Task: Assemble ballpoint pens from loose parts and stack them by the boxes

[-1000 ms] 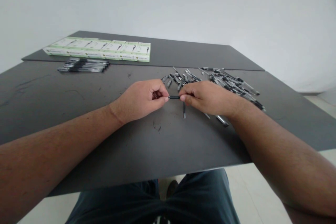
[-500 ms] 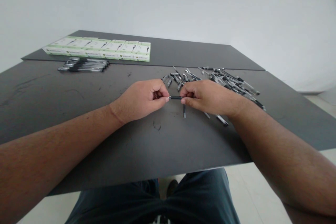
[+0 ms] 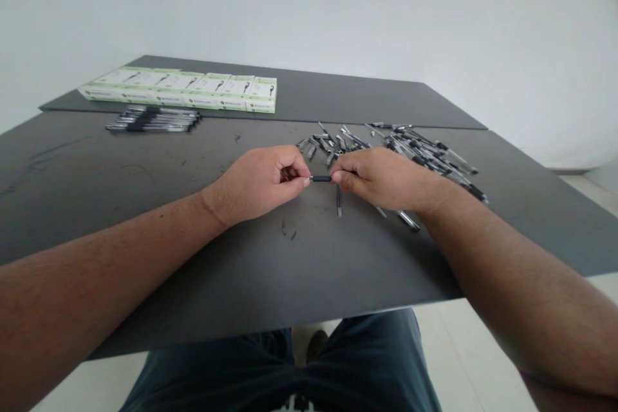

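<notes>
Between my two hands a pen (image 3: 320, 178) lies level above the table, its black grip showing in the gap. My left hand (image 3: 263, 183) pinches one end of it between thumb and forefinger. At the other end, the thumb and fingers of my right hand (image 3: 379, 177) are closed on the pen; that tip is hidden by the fingers. Just below my right fingertips a loose pen cap (image 3: 339, 203) rests on the table. Beyond the right hand spreads a pile of pens and pen parts (image 3: 425, 151), partly covered by the hand.
On the dark table (image 3: 290, 283), a neat row of pens (image 3: 152, 120) lies at the left. Behind it stand several white-and-green boxes (image 3: 193, 87) side by side. A clear pen piece (image 3: 408, 221) lies near my right wrist. The table's front edge is close to my legs.
My right thumb and fingers have shifted slightly at the end of the pen. Both hands and the pen have moved very little, and the things on the table look the same.
</notes>
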Tool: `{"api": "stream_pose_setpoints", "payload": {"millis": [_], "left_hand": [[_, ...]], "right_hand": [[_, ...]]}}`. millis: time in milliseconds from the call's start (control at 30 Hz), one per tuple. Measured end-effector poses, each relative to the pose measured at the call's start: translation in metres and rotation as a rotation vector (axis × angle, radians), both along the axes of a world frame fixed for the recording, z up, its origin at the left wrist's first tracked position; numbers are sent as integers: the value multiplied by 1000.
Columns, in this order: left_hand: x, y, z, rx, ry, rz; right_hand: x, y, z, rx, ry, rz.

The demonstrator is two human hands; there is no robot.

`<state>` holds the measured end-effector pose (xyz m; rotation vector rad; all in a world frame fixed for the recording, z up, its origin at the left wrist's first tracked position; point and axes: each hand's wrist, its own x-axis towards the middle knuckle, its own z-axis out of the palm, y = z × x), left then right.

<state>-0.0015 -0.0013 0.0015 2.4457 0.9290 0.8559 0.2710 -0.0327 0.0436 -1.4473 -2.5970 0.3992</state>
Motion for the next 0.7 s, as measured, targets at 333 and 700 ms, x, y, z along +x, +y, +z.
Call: {"api": "stream_pose_setpoints", "payload": {"millis": [333,700], "left_hand": [[-1,0,0,0,-3,-11],[-1,0,1,-9,13,-7]], "right_hand": [[-1,-1,2,1,13,13],[-1,-2,4,-28,28,-25]]}}
